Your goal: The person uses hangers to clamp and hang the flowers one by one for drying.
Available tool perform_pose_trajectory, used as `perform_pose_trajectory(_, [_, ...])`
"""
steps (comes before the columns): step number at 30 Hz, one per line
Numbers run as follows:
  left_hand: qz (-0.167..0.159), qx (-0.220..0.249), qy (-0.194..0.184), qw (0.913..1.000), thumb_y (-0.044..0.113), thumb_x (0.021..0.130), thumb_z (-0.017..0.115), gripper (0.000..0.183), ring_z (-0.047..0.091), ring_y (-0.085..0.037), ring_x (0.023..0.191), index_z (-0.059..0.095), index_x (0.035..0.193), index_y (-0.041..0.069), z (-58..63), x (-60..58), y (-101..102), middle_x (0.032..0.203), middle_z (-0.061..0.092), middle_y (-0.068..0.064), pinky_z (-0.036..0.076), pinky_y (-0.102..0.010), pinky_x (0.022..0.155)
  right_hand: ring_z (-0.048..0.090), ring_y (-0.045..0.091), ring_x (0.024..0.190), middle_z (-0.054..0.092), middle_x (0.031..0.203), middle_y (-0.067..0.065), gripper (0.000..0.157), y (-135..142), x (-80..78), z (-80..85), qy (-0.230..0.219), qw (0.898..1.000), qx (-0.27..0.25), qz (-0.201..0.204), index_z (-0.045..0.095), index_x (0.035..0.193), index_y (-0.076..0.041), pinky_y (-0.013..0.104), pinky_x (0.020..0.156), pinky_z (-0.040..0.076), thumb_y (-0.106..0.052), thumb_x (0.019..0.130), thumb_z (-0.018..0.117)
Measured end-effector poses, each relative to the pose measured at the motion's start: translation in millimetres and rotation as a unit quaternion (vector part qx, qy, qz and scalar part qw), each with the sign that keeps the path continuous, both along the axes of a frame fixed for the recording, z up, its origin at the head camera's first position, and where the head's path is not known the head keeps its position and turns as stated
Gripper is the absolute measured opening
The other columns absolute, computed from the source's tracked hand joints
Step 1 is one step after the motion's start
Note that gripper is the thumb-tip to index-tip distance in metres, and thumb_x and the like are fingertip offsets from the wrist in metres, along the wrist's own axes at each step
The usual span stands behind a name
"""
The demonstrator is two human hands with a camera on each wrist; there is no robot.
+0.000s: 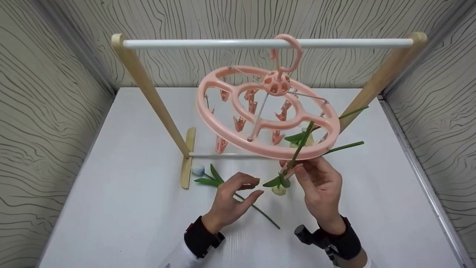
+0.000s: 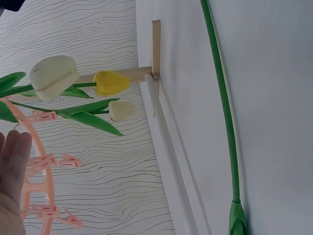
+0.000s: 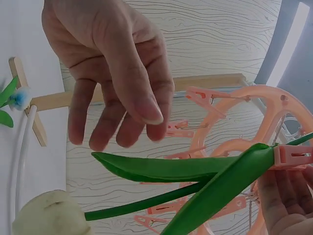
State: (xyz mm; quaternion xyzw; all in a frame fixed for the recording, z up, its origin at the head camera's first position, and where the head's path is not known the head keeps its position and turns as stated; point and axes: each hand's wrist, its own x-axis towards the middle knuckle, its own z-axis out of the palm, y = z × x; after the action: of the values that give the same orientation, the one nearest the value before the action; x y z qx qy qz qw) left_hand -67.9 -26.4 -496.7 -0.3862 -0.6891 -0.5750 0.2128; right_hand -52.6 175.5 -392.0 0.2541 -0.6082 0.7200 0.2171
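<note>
My right hand pinches a pink clip at the near right rim of a round pink hanger. In that clip, a white tulip hangs bloom down, its green stem rising past the rim. Just left of its leaves, my left hand is held up with fingers loosely curved, thumb apart from them, nothing between. Below the left hand a blue-and-white tulip lies on the table. A yellow tulip and another white tulip show near the hanger in the left wrist view.
The hanger hooks over a white rod between wooden posts. Several other pink clips dangle from the rings. A lower white bar crosses the stand above the white table. Wood-patterned walls surround it.
</note>
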Motion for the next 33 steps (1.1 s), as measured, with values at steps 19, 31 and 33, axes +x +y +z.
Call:
perform_pose_trajectory(19, [0.040, -0.058, -0.047, 0.9964, 0.004, 0.086, 0.075, 0.029, 0.065, -0.015, 0.093, 0.063, 0.111, 0.012, -22.3, 2.3, -28, 0.103, 0.064, -0.002, 0.057, -0.026, 0.074, 0.067, 0.026, 0.086, 0.065, 0.099, 0.026, 0.026, 27, -15.5, -3.6, 0.043, 0.999, 0.000, -0.004, 0.052, 0.115, 0.024, 0.026, 0.075, 0.055, 0.010, 0.094, 0.055])
perform_pose_trajectory(31, [0.113, -0.233, -0.083, 0.9623, 0.014, 0.087, 0.075, 0.023, 0.064, -0.010, 0.094, 0.067, 0.108, 0.014, -35.5, -4.4, -53, 0.104, 0.067, 0.003, 0.055, -0.029, 0.076, 0.067, 0.027, 0.091, 0.064, 0.106, 0.028, 0.027, 39, -23.9, -5.3, 0.053, 0.998, -0.031, 0.029, 0.051, 0.117, 0.024, 0.029, 0.082, 0.055, 0.011, 0.093, 0.054])
perform_pose_trajectory(33, [0.130, -0.268, -0.079, 0.9513, 0.014, 0.085, 0.077, 0.024, 0.064, -0.012, 0.095, 0.068, 0.107, 0.013, -38.5, -6.0, -57, 0.104, 0.067, 0.002, 0.055, -0.027, 0.077, 0.067, 0.028, 0.090, 0.064, 0.105, 0.028, 0.027, 40, -24.0, -5.7, 0.053, 0.997, -0.035, 0.034, 0.051, 0.117, 0.024, 0.028, 0.080, 0.055, 0.012, 0.093, 0.053])
